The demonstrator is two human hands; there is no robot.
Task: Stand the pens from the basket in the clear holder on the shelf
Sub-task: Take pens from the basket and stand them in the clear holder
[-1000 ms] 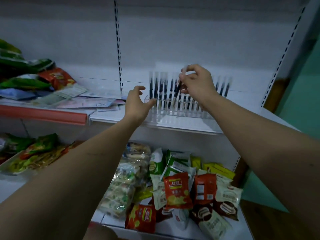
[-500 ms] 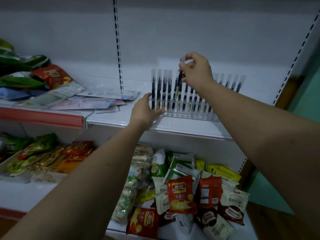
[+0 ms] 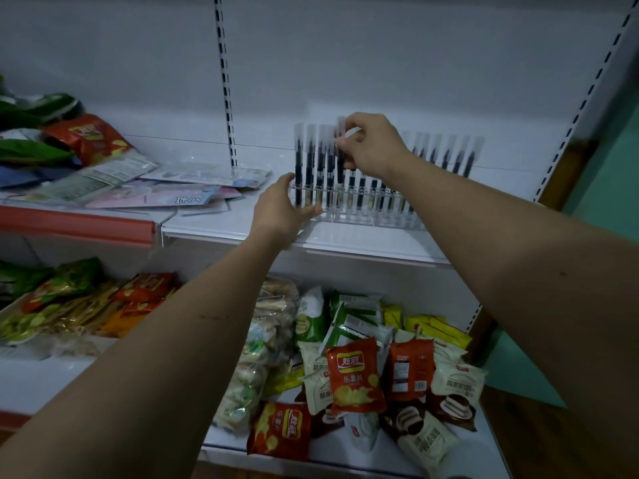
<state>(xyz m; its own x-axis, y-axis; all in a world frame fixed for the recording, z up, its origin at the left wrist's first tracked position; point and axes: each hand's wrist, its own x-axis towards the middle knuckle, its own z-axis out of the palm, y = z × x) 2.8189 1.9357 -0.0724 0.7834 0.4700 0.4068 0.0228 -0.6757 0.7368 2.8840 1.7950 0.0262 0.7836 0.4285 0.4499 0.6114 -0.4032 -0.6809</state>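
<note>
A clear pen holder (image 3: 359, 216) stands on the white shelf (image 3: 363, 242), filled with several upright black pens with frosted caps. My right hand (image 3: 373, 146) pinches the upper part of one pen (image 3: 340, 157) near the holder's left end; the pen stands upright with its lower end among the slots. My left hand (image 3: 281, 209) rests against the holder's left end, fingers laid along its front. No basket is in view.
Flat packets and snack bags (image 3: 103, 174) lie on the shelf to the left. The lower shelf holds piled snack packs (image 3: 356, 375). A slotted upright (image 3: 224, 81) runs up the back panel. A green wall and wooden floor are at right.
My right hand has lowered the pinched pen toward the holder's left slots. My left hand moved from hovering to resting against the holder's left end.
</note>
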